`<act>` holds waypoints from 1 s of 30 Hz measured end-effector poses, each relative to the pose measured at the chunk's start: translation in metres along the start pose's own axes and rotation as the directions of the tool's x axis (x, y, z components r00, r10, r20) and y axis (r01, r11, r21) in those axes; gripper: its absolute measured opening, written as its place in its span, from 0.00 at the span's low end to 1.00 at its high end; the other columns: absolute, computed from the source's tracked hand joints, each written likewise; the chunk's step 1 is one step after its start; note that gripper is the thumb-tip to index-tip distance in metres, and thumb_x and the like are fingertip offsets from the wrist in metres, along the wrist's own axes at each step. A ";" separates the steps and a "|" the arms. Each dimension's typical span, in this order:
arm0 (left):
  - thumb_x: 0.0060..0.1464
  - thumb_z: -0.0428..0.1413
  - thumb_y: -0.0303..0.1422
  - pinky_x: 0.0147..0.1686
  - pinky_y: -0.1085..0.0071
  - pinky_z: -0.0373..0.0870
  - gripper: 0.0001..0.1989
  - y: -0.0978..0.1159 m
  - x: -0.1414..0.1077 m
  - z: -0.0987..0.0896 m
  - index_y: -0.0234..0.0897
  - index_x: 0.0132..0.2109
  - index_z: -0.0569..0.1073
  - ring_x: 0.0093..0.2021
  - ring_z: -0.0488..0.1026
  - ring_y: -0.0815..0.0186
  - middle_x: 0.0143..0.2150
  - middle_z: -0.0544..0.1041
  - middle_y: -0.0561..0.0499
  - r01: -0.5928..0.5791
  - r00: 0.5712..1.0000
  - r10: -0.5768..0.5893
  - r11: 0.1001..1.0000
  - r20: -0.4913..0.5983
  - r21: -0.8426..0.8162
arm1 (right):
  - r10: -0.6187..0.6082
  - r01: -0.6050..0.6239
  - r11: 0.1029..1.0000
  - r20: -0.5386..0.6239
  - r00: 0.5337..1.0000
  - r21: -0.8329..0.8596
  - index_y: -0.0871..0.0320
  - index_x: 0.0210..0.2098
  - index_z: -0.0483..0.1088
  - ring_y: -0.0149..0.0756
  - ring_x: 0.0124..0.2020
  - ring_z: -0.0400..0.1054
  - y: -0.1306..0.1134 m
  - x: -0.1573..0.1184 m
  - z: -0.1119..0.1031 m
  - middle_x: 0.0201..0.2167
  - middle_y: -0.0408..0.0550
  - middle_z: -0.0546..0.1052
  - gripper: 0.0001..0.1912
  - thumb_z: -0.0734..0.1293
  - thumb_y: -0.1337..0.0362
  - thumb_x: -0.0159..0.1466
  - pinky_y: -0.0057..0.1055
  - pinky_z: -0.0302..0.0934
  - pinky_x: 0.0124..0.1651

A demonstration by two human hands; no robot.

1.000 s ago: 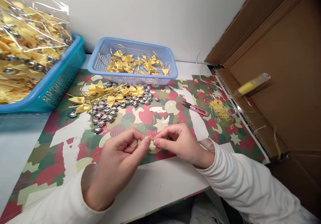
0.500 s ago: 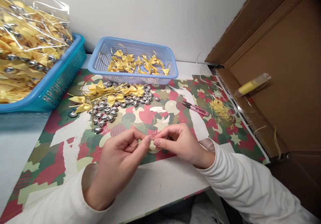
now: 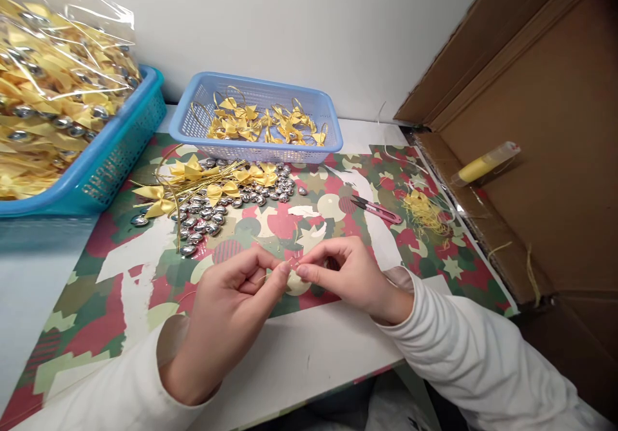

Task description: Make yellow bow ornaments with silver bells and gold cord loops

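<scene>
A left hand (image 3: 226, 312) and right hand (image 3: 350, 279) nearly meet above a table (image 3: 309, 350), fingertips clamped on fine thread (image 3: 263, 277) near silver beads (image 3: 205, 213). Light, limp and likely slippery, the thread appears best pinched close to its end.

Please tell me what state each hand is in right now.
Left hand: closed, pinching a thin thread.
Right hand: pinched closed; anything held cannot be told.
</scene>
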State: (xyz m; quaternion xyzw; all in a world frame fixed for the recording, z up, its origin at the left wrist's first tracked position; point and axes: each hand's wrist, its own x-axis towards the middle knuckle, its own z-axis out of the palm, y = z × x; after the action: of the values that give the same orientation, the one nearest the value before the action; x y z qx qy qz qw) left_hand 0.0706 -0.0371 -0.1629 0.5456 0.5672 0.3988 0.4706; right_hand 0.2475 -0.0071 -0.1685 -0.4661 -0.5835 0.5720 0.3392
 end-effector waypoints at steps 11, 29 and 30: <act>0.52 0.58 0.43 0.14 0.80 0.47 0.17 0.006 0.003 0.001 0.36 0.24 0.68 0.16 0.50 0.76 0.15 0.56 0.59 0.064 0.998 -0.065 0.991 -0.004 -0.114 | -0.237 -0.053 0.492 -0.192 0.952 -0.869 0.55 0.40 0.75 0.45 0.48 0.65 -0.005 0.018 -0.049 0.43 0.49 0.77 0.11 0.71 0.58 0.60 0.41 0.53 0.50; 0.52 0.60 0.49 0.13 0.81 0.45 0.19 0.006 0.006 0.001 0.36 0.29 0.73 0.17 0.49 0.77 0.17 0.55 0.60 0.156 0.988 -0.151 0.937 0.041 -0.312 | 0.078 -0.332 0.300 -0.324 0.943 -0.894 0.57 0.31 0.65 0.47 0.47 0.64 -0.006 0.019 -0.106 0.41 0.52 0.73 0.08 0.64 0.60 0.65 0.42 0.56 0.50; 0.52 0.60 0.49 0.13 0.81 0.45 0.19 0.006 0.006 0.001 0.36 0.29 0.73 0.17 0.49 0.77 0.17 0.55 0.60 0.158 0.987 -0.155 0.936 0.037 -0.315 | 0.069 -0.339 0.305 -0.335 0.940 -0.890 0.57 0.31 0.64 0.48 0.48 0.64 -0.006 0.019 -0.105 0.41 0.52 0.73 0.09 0.64 0.60 0.65 0.43 0.55 0.50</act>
State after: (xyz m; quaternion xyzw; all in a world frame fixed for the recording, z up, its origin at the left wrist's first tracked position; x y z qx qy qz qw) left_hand 0.0734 -0.0308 -0.1578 0.4183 0.5348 0.4429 0.5855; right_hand 0.3374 0.0484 -0.1528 -0.7094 -0.6961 0.1099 -0.0018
